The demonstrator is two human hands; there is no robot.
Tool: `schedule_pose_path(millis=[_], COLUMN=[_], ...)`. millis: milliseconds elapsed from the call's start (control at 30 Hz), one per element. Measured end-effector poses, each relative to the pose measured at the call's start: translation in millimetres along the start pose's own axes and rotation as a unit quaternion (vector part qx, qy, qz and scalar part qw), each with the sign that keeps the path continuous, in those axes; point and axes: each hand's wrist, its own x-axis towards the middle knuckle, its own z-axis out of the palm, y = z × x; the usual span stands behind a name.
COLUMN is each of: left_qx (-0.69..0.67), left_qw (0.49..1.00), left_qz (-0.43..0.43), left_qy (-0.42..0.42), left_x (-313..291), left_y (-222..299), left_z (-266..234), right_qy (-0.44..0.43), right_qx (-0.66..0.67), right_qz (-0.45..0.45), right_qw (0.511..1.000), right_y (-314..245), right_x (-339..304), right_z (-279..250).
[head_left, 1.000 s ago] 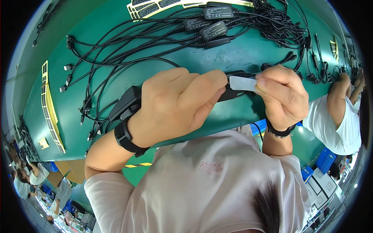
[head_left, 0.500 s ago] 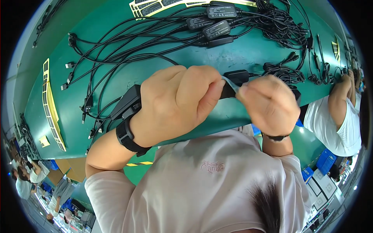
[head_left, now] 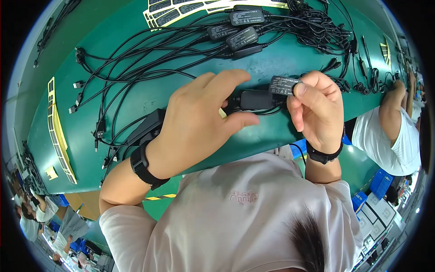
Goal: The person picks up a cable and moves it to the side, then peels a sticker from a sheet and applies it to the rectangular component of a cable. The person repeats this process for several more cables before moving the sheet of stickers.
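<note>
My right hand [head_left: 319, 106] pinches a small black printed label [head_left: 283, 86] between thumb and fingertips. The label is held just above a black cable box [head_left: 256, 99] and covers its right end. My left hand [head_left: 201, 111] is at the box's left end, thumb and forefinger spread apart with a gap between them; its other fingers are mostly hidden. A small pale yellow bit shows by the left palm, too little to name. Beyond the hands, several black cables with labelled boxes [head_left: 242, 38] lie across the green table [head_left: 176, 90].
Yellow label sheets [head_left: 56, 131] lie at the left, with more label sheets [head_left: 167, 16] at the far edge. Tangled black cables [head_left: 317, 29] lie at the far right. A black block-shaped object [head_left: 152, 124] is beside my left wrist. Another person [head_left: 385, 140] sits at the right.
My hands have moved apart from a bluish strip pinched between them. The left thumb and forefinger have spread. The label now shows in the right hand, and the cable box beneath is exposed.
</note>
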Motion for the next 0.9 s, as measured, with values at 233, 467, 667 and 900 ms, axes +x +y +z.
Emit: schedule_pose_path(millis=[233,467,667,900], left_qx=[0.000,0.010,0.015,0.012], left_qw=[0.999,0.999,0.998,0.997], left_qz=[-0.041,-0.002,0.025,0.047], left_qy=[0.009,0.041,0.057,0.066], left_x=[0.1,-2.2,-3.0,-3.2], left_y=[4.8,2.5,-0.2,-2.0], left_z=[2.4,4.1,5.3,6.1], right_qy=[-0.011,-0.020,-0.005,-0.018], right_qx=[-0.002,-0.097,-0.131,-0.132], right_qz=[0.017,0.045,0.017,0.021], right_qw=[1.000,0.994,0.991,0.991], right_y=[2.9,2.7,9.2,8.9], right_x=[1.4,-0.5,-0.5,1.5], right_z=[3.7,10.8,16.4,14.6])
